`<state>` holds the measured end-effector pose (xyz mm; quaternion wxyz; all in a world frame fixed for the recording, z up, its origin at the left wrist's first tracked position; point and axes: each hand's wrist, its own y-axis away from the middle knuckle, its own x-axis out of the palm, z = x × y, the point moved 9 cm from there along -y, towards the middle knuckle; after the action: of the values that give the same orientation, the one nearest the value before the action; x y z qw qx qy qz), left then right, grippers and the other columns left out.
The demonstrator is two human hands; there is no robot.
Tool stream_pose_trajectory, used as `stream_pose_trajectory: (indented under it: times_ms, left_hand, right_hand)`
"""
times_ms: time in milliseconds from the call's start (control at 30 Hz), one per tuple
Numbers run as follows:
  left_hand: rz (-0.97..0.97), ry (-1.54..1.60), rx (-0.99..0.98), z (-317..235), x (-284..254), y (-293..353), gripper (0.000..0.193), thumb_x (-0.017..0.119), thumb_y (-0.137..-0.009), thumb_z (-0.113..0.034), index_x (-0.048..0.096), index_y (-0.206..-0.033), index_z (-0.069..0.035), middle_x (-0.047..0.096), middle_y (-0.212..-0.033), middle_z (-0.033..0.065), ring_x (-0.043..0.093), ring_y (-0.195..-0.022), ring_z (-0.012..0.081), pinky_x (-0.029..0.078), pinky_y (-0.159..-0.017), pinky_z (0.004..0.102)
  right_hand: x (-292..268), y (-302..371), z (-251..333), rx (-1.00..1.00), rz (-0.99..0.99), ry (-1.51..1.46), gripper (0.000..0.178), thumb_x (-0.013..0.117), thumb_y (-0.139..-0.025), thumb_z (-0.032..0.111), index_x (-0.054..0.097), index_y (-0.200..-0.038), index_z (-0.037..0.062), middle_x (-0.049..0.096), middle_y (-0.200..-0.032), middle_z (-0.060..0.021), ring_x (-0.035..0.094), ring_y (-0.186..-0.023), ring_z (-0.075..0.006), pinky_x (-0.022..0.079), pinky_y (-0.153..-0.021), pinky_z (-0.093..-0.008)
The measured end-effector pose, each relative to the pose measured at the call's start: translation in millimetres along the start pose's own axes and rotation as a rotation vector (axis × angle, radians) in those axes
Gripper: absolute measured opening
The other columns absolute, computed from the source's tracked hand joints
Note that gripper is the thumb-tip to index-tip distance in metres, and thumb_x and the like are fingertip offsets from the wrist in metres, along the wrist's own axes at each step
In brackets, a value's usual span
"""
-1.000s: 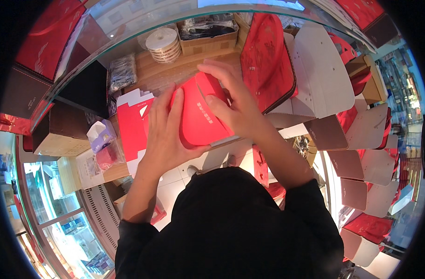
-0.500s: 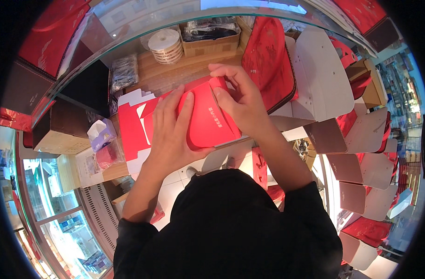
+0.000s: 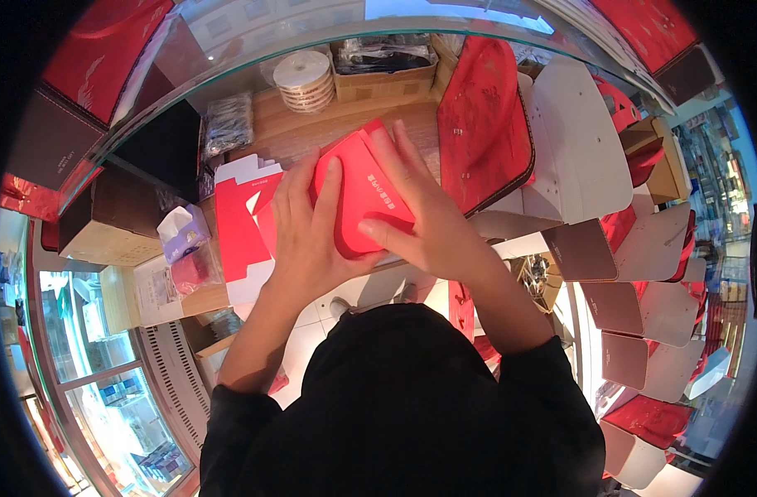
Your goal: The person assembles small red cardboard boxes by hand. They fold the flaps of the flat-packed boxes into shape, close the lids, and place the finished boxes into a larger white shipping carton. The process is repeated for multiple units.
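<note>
Both my hands are on a red cardboard box (image 3: 358, 195) with white lettering, held over the wooden counter. My left hand (image 3: 304, 228) lies over its left side, fingers pointing away from me and thumb along the near edge. With its thumb on the top face and its fingers reaching along the far right side, my right hand (image 3: 428, 215) grips the other end. Flat red cardboard with white flaps (image 3: 233, 207) rests to the left, partly behind my left hand. The box's underside is hidden.
Ribbon spools (image 3: 302, 79) and an open carton (image 3: 384, 79) stand at the back. A red bag (image 3: 486, 124) and white-flapped boxes (image 3: 573, 137) crowd the right. Left are a purple tissue pack (image 3: 182, 236) and a brown carton (image 3: 109, 219). A glass edge (image 3: 312, 37) crosses the far side.
My right hand has shifted from the box's far right corner onto its right side, fingers now straighter. The right edge panel has been folded in and the box has turned slightly.
</note>
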<state>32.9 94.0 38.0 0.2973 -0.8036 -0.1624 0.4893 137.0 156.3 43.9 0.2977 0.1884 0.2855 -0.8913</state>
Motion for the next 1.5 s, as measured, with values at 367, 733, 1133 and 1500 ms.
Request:
stream_pose_trajectory:
  times_ms: [367,733,1133,1500]
  left_hand:
    - [-0.064,0.305,-0.047,13,-21,-12,0.087,0.078,-0.07,-0.025,0.032,-0.141,-0.005,0.032,-0.142,0.0225,0.036,-0.127,0.0375,0.032,-0.103,0.0463]
    - [-0.04,0.788,-0.073,30,-19,-16,0.031,0.074,-0.076,-0.013,0.063,-0.103,-0.005,0.051,-0.128,0.0151,0.047,-0.118,0.0267,0.038,-0.098,0.0375]
    - [-0.069,0.829,-0.136,32,-22,-16,0.033,0.069,-0.079,-0.012,0.061,-0.11,-0.004,0.045,-0.134,0.0159,0.043,-0.123,0.0264,0.036,-0.101,0.037]
    - [-0.695,1.168,-0.834,146,-5,58,0.04,0.057,-0.092,-0.016,0.047,-0.127,-0.001,0.055,-0.12,0.0094,0.056,-0.107,0.0193,0.046,-0.09,0.0327]
  right_hand:
    - [-22,7,-9,-0.125,0.088,-0.101,0.048,0.066,-0.08,0.009,0.054,-0.126,0.0038,0.043,-0.136,-0.0164,0.048,-0.12,-0.0261,0.039,-0.097,-0.035]
    - [-26,5,0,-0.214,0.005,-0.339,0.033,0.067,-0.079,0.001,0.063,-0.111,0.0014,0.051,-0.128,-0.0194,0.052,-0.116,-0.0248,0.045,-0.091,-0.0329]
    - [-28,2,-4,-0.219,-0.119,-0.352,0.037,0.07,-0.078,0.012,0.064,-0.115,0.0089,0.047,-0.134,-0.0144,0.048,-0.119,-0.0243,0.038,-0.099,-0.0344]
    - [-57,46,-25,-0.031,-0.422,-0.447,0.031,0.065,-0.082,0.01,0.06,-0.111,0.0015,0.049,-0.131,-0.0147,0.053,-0.113,-0.0237,0.042,-0.096,-0.035]
